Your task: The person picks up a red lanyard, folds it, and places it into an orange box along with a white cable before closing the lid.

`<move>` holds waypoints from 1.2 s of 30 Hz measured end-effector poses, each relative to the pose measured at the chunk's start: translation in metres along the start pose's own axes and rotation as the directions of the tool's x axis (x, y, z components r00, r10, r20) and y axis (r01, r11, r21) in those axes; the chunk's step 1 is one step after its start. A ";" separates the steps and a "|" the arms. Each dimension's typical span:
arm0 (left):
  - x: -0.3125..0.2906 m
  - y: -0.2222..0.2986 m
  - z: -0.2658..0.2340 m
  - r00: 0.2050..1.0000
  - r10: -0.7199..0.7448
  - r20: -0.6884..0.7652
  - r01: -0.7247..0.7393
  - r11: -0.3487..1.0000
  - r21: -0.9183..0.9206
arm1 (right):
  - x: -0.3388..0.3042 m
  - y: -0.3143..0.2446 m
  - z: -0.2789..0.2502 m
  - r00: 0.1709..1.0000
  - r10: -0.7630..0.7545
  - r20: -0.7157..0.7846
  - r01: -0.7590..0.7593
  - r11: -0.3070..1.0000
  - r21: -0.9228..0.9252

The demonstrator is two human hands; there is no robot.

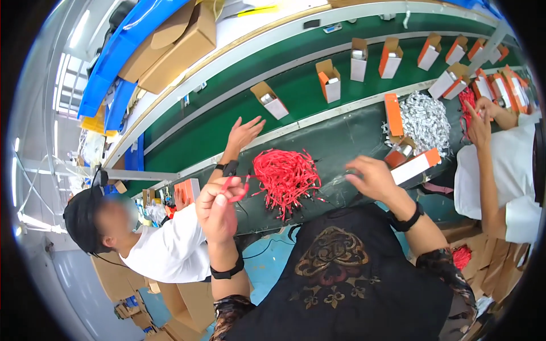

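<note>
Left of the red pile point(286, 179), my left hand point(218, 215) clamps its grip on a red strap point(237, 198); right of it, my right hand point(373, 178) has fingers apart. Tugging could snag tangled ends.

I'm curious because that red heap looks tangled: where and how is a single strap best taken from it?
Probably by a loose end at the right edge of the red heap, pinched between thumb and finger, coming from the right: ends stick out there, the middle is tangled, and the right hand is open on that side.
</note>
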State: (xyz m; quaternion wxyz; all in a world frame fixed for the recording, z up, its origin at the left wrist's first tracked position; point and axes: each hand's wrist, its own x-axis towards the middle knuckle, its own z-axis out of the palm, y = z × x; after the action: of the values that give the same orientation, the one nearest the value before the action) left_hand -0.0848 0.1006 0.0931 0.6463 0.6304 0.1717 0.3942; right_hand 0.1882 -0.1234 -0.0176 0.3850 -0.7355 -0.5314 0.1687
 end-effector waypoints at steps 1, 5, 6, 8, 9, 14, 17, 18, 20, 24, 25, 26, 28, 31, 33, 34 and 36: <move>0.002 0.014 0.009 0.998 0.004 0.057 -0.001 0.999 -0.054 | 0.010 -0.009 0.003 0.996 -0.012 0.083 0.005 0.996 0.084; 0.018 0.044 0.038 0.971 0.038 0.236 -0.004 0.990 -0.142 | 0.047 -0.036 0.044 0.950 -0.298 0.093 0.253 0.909 0.330; 0.022 0.052 0.046 0.959 0.050 0.280 -0.003 0.986 -0.166 | 0.055 -0.040 0.061 0.922 -0.382 0.053 0.345 0.878 0.331; 0.025 0.067 0.060 0.948 0.030 0.317 0.031 0.982 -0.186 | 0.071 -0.047 0.086 0.903 -0.428 0.040 0.387 0.850 0.357; 0.026 0.072 0.067 0.948 0.067 0.312 0.031 0.954 -0.298 | 0.075 -0.047 0.093 0.879 -0.475 0.039 0.425 0.818 0.387; 0.019 0.093 0.054 0.907 0.127 0.401 0.093 0.869 -0.486 | 0.079 -0.054 0.067 0.898 -0.366 0.245 0.005 0.565 0.825; 0.012 0.075 0.028 0.925 0.080 0.372 0.147 0.827 -0.542 | 0.070 -0.043 0.024 0.910 -0.317 0.268 -0.198 0.236 0.951; 0.008 0.065 0.020 0.924 0.045 0.379 0.194 0.800 -0.568 | 0.067 -0.046 0.007 0.926 -0.317 0.206 -0.139 0.220 0.966; -0.004 0.033 0.010 0.950 -0.126 0.284 0.240 0.879 -0.412 | 0.057 -0.056 -0.030 0.930 -0.299 0.212 -0.120 0.297 0.947; -0.027 -0.048 0.009 0.795 -0.470 0.383 0.457 0.880 0.129 | 0.037 -0.082 -0.071 0.921 -0.213 0.326 -0.244 0.335 0.910; -0.033 -0.069 0.011 0.688 -0.598 0.411 0.548 0.799 0.246 | 0.034 -0.088 -0.082 0.908 -0.170 0.383 -0.309 0.349 0.885; -0.032 -0.080 0.025 0.616 -0.650 0.445 0.500 0.759 0.418 | 0.032 -0.091 -0.085 0.911 -0.153 0.382 -0.309 0.358 0.881; -0.026 -0.090 0.058 0.688 -0.487 0.538 0.048 0.771 0.635 | 0.030 -0.095 -0.088 0.917 -0.064 0.394 -0.333 0.424 0.842; -0.018 -0.101 0.111 0.860 -0.251 0.444 0.046 0.905 0.423 | 0.023 -0.091 -0.084 0.936 -0.067 0.346 -0.275 0.478 0.834; -0.013 -0.111 0.122 0.817 -0.308 0.487 0.161 0.934 0.320 | 0.018 -0.090 -0.084 0.945 -0.048 0.324 -0.251 0.527 0.812; -0.009 -0.118 0.122 0.748 -0.393 0.535 0.267 0.916 0.299 | 0.016 -0.088 -0.086 0.952 -0.014 0.305 -0.233 0.611 0.756; -0.006 -0.132 0.116 0.650 -0.461 0.604 0.367 0.886 0.283 | 0.009 -0.084 -0.091 0.970 0.107 0.218 -0.237 0.609 0.757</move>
State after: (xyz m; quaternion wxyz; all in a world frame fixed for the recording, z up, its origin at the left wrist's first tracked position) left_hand 0.0332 0.0311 -0.0167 0.6930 0.7136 0.0997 -0.0233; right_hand 0.1964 -0.1386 0.1049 0.6052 -0.5298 -0.3602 0.4726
